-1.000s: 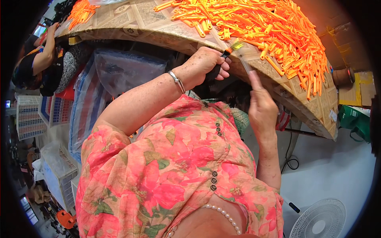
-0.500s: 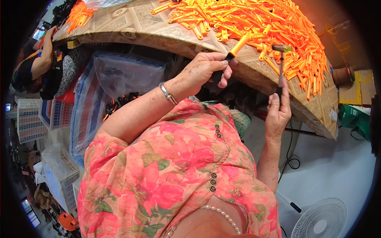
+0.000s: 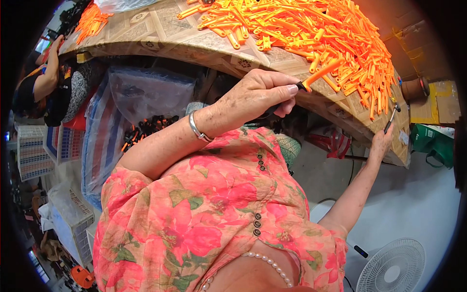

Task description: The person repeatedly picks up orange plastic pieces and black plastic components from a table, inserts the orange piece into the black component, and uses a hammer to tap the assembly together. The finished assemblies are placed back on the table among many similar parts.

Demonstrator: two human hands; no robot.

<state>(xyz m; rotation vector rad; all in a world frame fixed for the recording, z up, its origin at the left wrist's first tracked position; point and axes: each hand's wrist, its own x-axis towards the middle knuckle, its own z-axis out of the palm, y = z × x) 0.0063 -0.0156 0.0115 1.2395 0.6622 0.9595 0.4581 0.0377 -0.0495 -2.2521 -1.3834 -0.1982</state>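
Head view: a floral shirt (image 3: 209, 194) and a pearl necklace (image 3: 272, 263) are seen nearest. By the left hand (image 3: 267, 95), ringed at its wrist by a silver bangle (image 3: 195, 127), a black-ended orange piece (image 3: 325, 73) is gripped between thumb and curled fingers, its orange length angled up and right above the near edge of the surface (image 3: 175, 34). By the right hand (image 3: 380, 142), reached out well to the right, the dark grip of a small hammer (image 3: 392, 116) is held closed, its head raised by the right-hand edge; whether the surface is touched cannot be told. Beyond the hands, the patterned surface is heaped with loose orange pieces (image 3: 360, 53). To the right of the heap, a brown spool (image 3: 413, 91) is seen. Farther left, a co-worker (image 3: 46, 85) is seated near a smaller orange heap (image 3: 92, 22).
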